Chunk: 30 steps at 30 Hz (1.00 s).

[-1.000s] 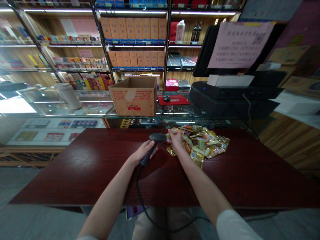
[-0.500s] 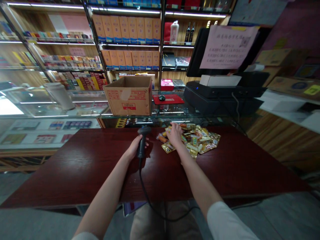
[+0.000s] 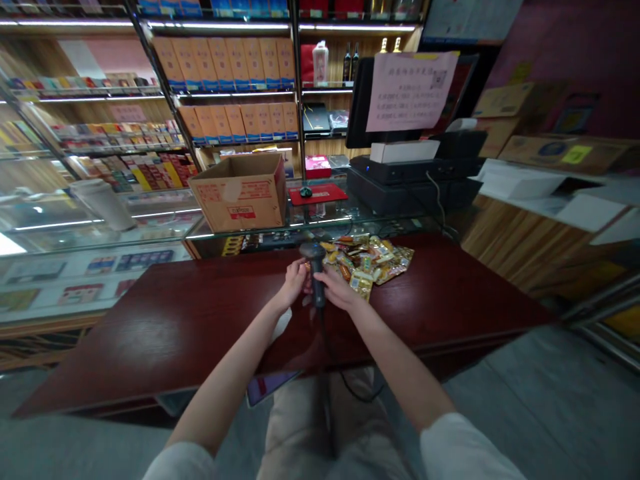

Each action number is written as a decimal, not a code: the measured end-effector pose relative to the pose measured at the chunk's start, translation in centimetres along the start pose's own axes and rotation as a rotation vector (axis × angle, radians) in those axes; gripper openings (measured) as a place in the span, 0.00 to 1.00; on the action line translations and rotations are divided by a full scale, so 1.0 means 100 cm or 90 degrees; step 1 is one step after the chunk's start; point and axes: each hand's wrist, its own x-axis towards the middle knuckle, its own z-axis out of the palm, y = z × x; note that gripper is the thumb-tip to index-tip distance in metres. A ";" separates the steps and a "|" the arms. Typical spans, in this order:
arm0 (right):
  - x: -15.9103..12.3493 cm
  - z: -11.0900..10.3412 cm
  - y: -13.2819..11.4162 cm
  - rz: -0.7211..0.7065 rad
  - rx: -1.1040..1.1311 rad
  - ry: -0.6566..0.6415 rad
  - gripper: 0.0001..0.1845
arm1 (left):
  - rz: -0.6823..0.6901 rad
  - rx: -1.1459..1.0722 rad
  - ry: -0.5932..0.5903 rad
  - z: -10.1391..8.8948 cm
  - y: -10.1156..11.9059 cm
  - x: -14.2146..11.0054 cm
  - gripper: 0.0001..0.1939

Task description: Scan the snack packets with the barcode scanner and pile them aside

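Lit wall shelves (image 3: pixel 235 67) packed with orange boxes and small packets rise behind a glass display counter (image 3: pixel 150 223), and in front of that lies a dark red wooden surface (image 3: pixel 150 333). On the glass sit an open cardboard box (image 3: pixel 237 197), a black till unit (image 3: pixel 413 187) below a monitor bearing a pink paper notice (image 3: pixel 410 90), and a computer mouse (image 3: pixel 306 192) on a red mat (image 3: pixel 317 195). A heap of gold foil sachets (image 3: pixel 367 260) lies on the wooden surface, just beyond the hands. Between them stands a black handheld barcode scanner (image 3: pixel 316 273), upright, its cable (image 3: pixel 325 400) dropping over the near edge. The left hand (image 3: pixel 293 283) is closed around the scanner's handle; the right hand (image 3: pixel 337 290) lies narrow against the other side – whether it grips too, I cannot tell.
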 end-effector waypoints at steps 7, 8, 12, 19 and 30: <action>-0.031 -0.063 -0.034 0.020 0.053 0.094 0.12 | 0.024 0.243 -0.014 0.037 0.002 0.000 0.21; -0.032 -0.069 -0.035 0.023 0.052 0.109 0.13 | 0.008 0.260 -0.015 0.044 0.003 0.000 0.22; -0.031 -0.080 -0.031 0.020 0.046 0.143 0.15 | -0.031 0.332 0.014 0.068 0.006 -0.001 0.25; -0.023 -0.085 -0.021 0.021 0.033 0.127 0.15 | -0.027 0.254 0.079 0.072 -0.005 0.002 0.15; -0.028 -0.093 -0.023 0.086 0.042 0.002 0.17 | -0.075 -0.422 0.104 0.039 -0.007 0.018 0.31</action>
